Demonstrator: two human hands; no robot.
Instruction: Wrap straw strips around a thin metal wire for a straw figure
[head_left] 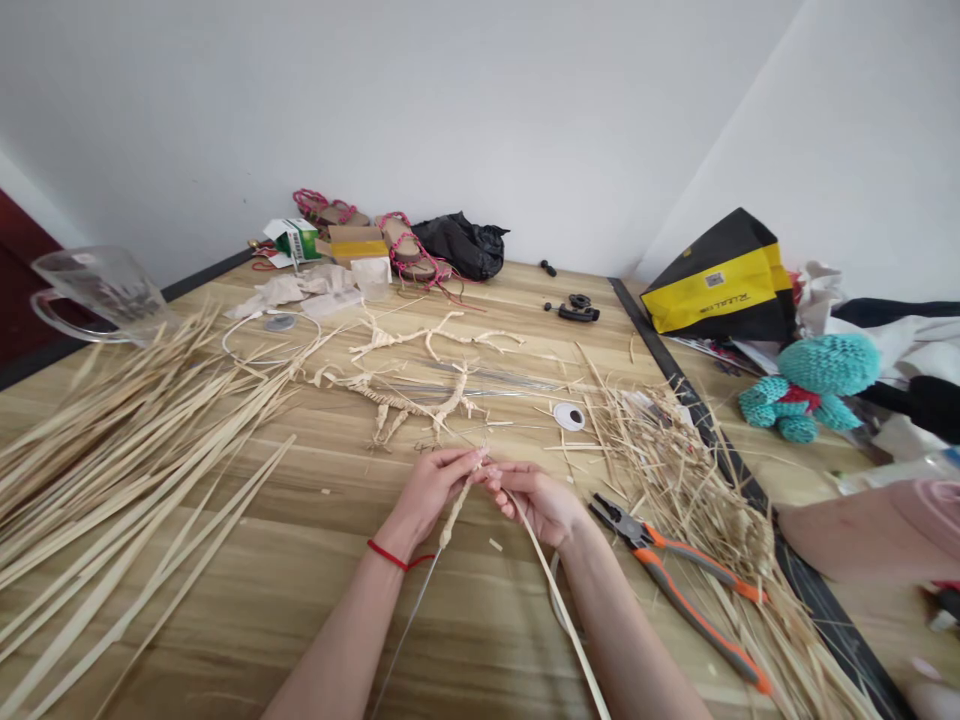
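Straw-wrapped wire between hands, near centre; long axis slants from fingertips toward near left. Left hand nearer, pinching its far end. Right hand appears to pinch straw strip, trailing near right alongside forearm. Pliers right; wrapped straw piece just beyond fingers.

Bottom edge cuts off 2 forearms, the straw strip and wire; right edge crops a pink cylinder
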